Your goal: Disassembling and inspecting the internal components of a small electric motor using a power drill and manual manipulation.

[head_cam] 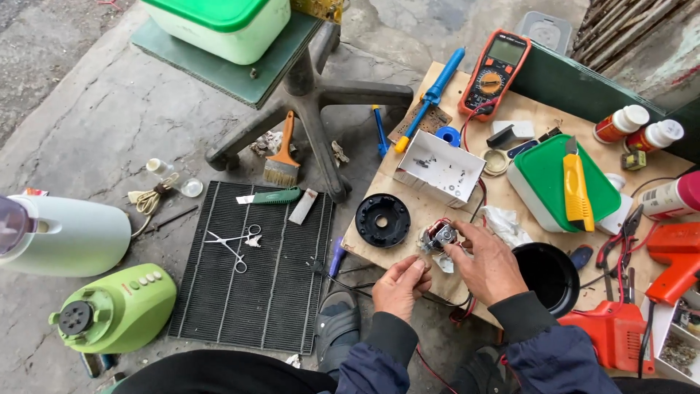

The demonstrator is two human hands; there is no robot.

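Note:
My right hand (488, 263) grips a small electric motor (437, 236) with red windings and metal parts, just above the front edge of a low wooden board (408, 211). My left hand (397, 286) sits just below it, fingers pinched together near the motor's underside, seemingly on a thin wire or small part I cannot make out. A round black plastic disc (383, 219) lies on the board left of the motor. Red and black wires trail down from the motor between my hands.
On the board: white open box (440, 168), multimeter (494, 71), blue solder sucker (432, 95), green-lidded box (561, 182) with yellow knife, black cup (550, 276), orange tools (674, 263). On the floor: black grille (255, 277) with forceps, green blender base (115, 312), chair base (313, 95).

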